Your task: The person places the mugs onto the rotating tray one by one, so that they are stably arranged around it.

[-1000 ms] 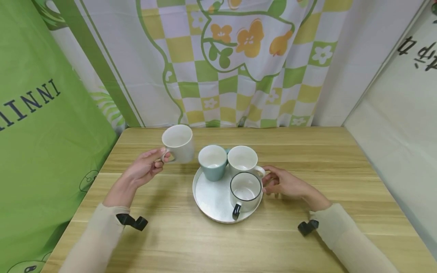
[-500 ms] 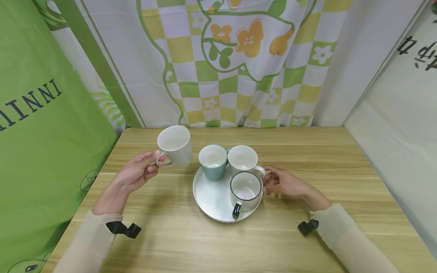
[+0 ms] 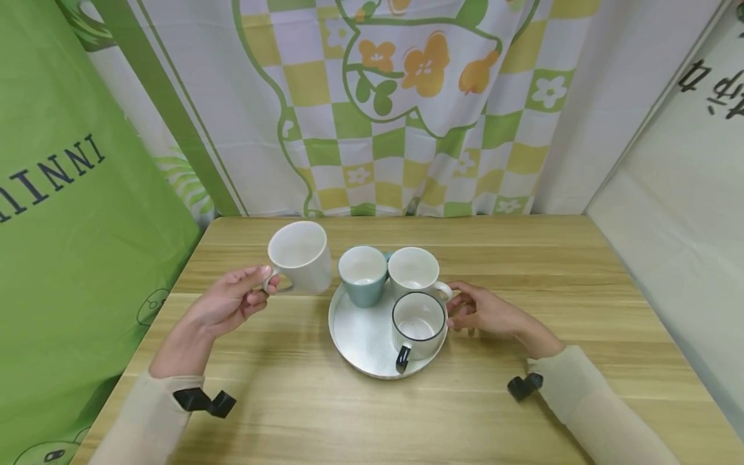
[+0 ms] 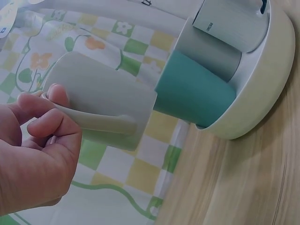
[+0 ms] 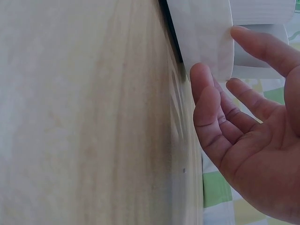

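My left hand (image 3: pixel 235 300) holds a white mug (image 3: pixel 302 255) by its handle, thumb and fingers pinching it, in the air left of the tray. In the left wrist view the mug (image 4: pixel 101 89) hangs tilted, its handle between the fingers (image 4: pixel 56 126). A round white tray (image 3: pixel 357 342) sits on the table with a light blue mug (image 3: pixel 365 287), a second white mug (image 3: pixel 407 274) and a black-rimmed white mug (image 3: pixel 418 332) upright in it. My right hand (image 3: pixel 485 313) grips the tray's right edge; in the right wrist view its fingertips touch the tray wall (image 5: pixel 206 33).
The wooden table (image 3: pixel 511 420) ends at a checkered curtain (image 3: pixel 407 155) behind. Green cloth (image 3: pixel 75 226) hangs at the left and a white panel (image 3: pixel 668 194) stands at the right. Black wrist mounts (image 3: pixel 203 400) are on both sleeves.
My left hand has moved left with the white mug, then slightly nearer to me, and the mug's tilt has changed a little. The right hand, the tray and its mugs stay put.
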Motion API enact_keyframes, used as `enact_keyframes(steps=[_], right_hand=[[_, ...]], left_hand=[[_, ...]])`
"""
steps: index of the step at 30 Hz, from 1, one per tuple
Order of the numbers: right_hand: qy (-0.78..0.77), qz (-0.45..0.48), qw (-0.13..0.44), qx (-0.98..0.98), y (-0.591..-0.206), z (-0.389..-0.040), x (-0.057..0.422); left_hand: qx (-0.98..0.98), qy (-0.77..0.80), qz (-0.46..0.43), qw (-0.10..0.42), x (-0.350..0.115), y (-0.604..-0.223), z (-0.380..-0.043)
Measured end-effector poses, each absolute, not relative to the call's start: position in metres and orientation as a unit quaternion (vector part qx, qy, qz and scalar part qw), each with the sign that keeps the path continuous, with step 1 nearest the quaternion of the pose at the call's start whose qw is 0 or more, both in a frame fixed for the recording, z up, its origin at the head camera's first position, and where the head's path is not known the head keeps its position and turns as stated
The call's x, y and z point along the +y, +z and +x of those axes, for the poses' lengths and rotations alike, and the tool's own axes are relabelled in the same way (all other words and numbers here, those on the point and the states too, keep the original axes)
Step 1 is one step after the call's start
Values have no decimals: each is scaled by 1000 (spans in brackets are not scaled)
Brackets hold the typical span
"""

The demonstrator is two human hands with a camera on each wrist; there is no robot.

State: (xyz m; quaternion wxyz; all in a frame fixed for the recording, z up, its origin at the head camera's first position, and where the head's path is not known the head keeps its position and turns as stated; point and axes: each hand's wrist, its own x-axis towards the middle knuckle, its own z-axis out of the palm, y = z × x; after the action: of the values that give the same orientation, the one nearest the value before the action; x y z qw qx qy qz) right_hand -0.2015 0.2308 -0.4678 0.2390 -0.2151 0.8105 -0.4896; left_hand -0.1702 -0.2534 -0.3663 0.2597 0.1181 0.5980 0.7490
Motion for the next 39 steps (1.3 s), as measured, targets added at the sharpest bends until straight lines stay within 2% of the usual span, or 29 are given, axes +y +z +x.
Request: enact_keyframes(steps=[14,39], right_hand=[[-491,-223,231,810,-466,-200,231],[-492,-225,234,808,-469,-201,231]], left_hand=[[574,747,171,289,-249,-368,-153],[585,727,176,314,-219,-378,-137]])
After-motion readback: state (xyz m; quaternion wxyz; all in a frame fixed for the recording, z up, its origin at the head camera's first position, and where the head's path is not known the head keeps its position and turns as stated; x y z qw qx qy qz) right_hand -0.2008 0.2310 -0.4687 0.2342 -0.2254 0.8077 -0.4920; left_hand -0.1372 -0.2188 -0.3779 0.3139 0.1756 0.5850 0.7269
